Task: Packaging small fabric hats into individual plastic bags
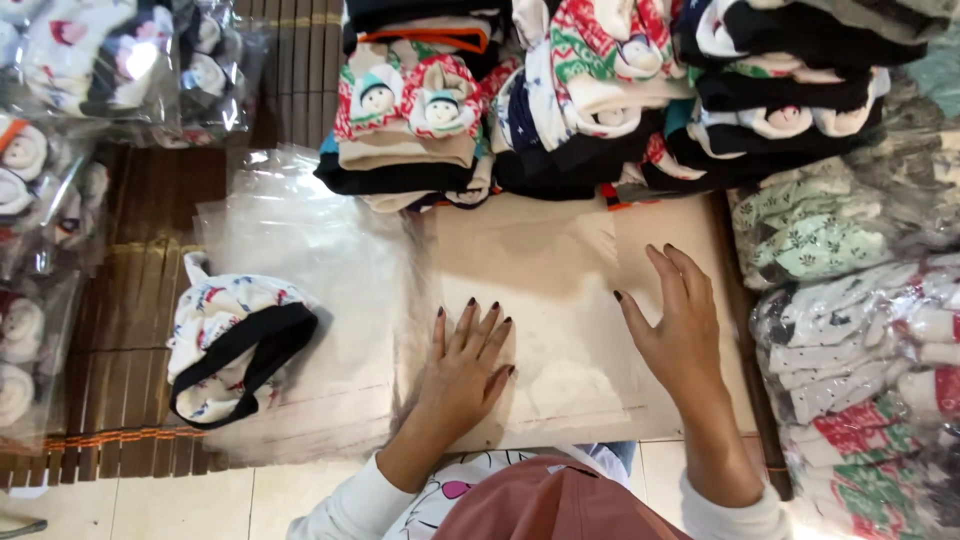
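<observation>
My left hand (468, 362) lies flat, fingers spread, on a clear plastic bag (545, 300) that rests on a tan cardboard sheet (700, 235). My right hand (676, 322) presses palm-down on the same bag a little to the right, fingers apart. Neither hand holds anything. To the left, a folded white patterned garment with a black band (235, 348) lies on a stack of clear plastic bags (300, 240).
Piles of folded patterned garments (600, 90) fill the far edge. Bagged garments (860, 330) are stacked at the right and more bagged garments (60, 120) at the left. A slatted wooden mat (130, 330) lies under the bags; pale floor tiles (200, 505) show near me.
</observation>
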